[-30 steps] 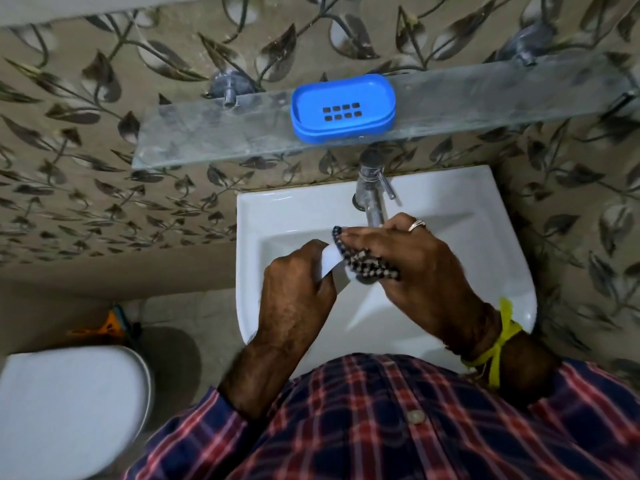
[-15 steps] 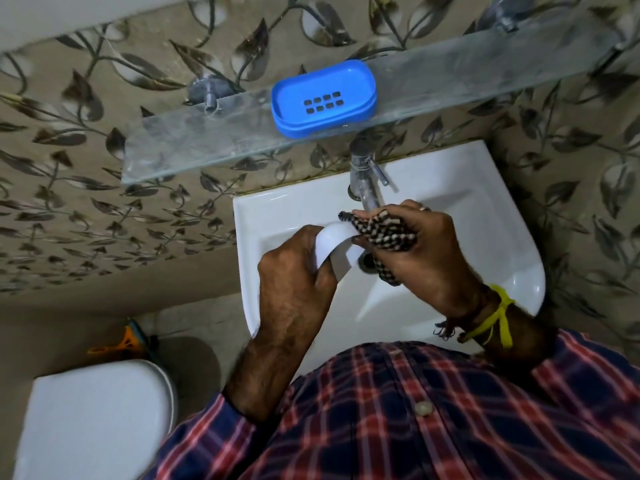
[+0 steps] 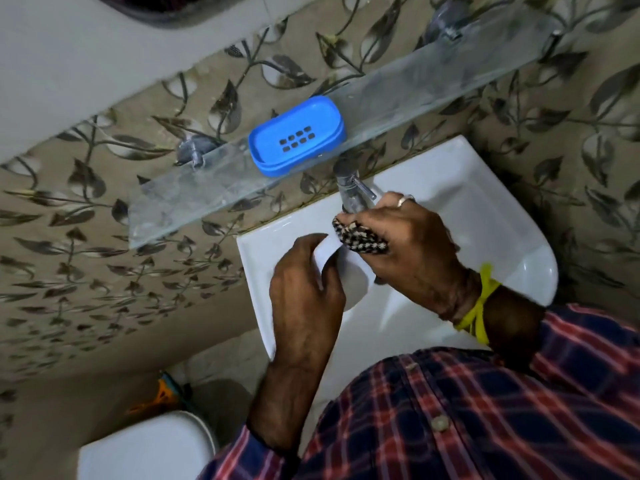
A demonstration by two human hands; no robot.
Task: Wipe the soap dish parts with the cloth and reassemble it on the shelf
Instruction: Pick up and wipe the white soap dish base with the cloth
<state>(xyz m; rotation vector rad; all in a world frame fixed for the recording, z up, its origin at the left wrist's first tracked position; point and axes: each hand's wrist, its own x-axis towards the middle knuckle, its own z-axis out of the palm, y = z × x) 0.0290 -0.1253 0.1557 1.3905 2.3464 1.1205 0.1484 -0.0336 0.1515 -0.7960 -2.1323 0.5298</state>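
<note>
Toilet lid (image 3: 145,448) sits low, left of the left hand (image 3: 304,292), which is clamped on a white soap dish part (image 3: 325,249) over the basin (image 3: 519,271). Just right of it, touching the part, the right hand (image 3: 412,247) grips the checked cloth (image 3: 360,237) below the tap (image 3: 349,188). Above both hands, the blue soap dish tray (image 3: 296,135) rests on the glass shelf (image 3: 433,88). Wiping looks underway; reassembly on the shelf remains. Most of the white part hides behind fingers, so its shape is unclear.
</note>
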